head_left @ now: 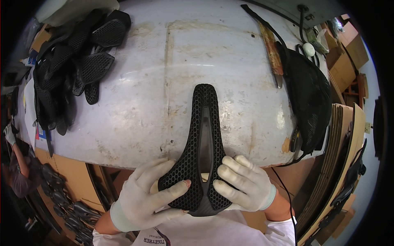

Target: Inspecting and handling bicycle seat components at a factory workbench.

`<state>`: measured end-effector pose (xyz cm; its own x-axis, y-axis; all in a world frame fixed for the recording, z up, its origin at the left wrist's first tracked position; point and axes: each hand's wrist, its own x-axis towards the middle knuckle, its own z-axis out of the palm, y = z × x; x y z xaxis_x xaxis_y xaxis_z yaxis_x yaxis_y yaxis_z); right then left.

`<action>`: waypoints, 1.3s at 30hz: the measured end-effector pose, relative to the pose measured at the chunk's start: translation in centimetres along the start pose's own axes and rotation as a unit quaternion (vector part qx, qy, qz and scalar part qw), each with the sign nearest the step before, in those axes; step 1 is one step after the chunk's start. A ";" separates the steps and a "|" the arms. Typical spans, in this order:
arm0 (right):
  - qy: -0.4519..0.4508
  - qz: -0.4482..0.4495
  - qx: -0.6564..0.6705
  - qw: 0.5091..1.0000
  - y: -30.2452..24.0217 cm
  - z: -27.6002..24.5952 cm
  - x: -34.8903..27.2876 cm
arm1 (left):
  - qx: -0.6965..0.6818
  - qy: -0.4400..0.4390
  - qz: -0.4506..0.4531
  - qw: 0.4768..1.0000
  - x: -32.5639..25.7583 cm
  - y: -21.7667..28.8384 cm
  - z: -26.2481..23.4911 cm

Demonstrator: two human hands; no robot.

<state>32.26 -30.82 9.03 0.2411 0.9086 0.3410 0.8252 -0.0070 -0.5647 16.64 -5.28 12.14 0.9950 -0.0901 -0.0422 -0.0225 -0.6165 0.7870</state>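
A black bicycle saddle [203, 135] with a honeycomb-mesh top and a long centre slot lies nose-away on the worn white table [172, 69]. Its wide rear end hangs over the near edge. My left hand [148, 194], in a white glove, grips the rear left side with the thumb across the mesh. My gloved right hand [243, 183] holds the rear right side, fingers curled over the edge.
A heap of black mesh saddle pads [69, 69] fills the table's far left. A rusty flat tool [271, 51] and a black mesh pile [308, 98] lie at the right. Cardboard sheets [342, 143] stand at the right; another person's gloved hand [9, 134] shows at far left.
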 end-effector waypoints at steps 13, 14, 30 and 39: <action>-0.022 0.004 -0.005 1.000 0.3 0.5 -1.1 | 0.049 0.016 0.041 0.998 -0.9 -2.1 3.6; -0.020 0.003 -0.005 1.000 0.3 0.5 -1.2 | 0.051 0.016 0.042 0.998 -1.1 -1.9 3.8; -0.014 -0.001 0.006 1.000 0.8 0.6 -1.7 | 0.068 -0.073 0.139 0.985 0.5 -3.0 2.7; -0.011 -0.057 -0.012 0.998 1.7 0.8 -1.8 | -0.437 0.023 -0.243 0.866 9.7 -2.3 0.4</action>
<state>32.81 -32.13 6.82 0.1334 0.9131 0.3853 0.8584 0.0879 -0.5054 26.33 -5.08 9.65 0.8701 0.0566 -0.4896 0.4613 0.2562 0.8494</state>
